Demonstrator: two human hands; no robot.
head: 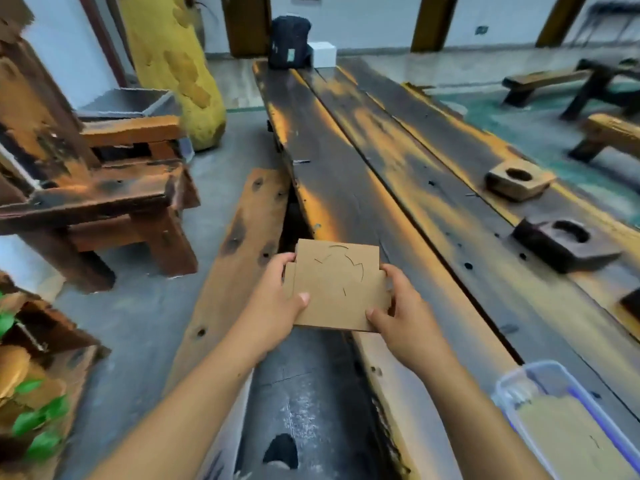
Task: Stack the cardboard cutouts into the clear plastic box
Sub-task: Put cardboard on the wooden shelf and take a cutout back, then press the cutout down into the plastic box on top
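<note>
Left hand [277, 299] grips the left edge of a cardboard cutout [341, 285], thumb on top, fingers underneath. The cutout is held flat in the air over the near edge of the dark wooden tabletop [398, 174]. Right hand [405, 306] pinches its right edge likewise. The clear plastic box [540, 375] sits at lower right on the tabletop, cardboard already lying inside.

Cutout [337, 289] — plain tan with thin dark cut lines. Table [398, 188] — dark brown streaked with orange. Box [568, 410]: clear, blue-rimmed. Leaves [38, 424] bright green.
</note>
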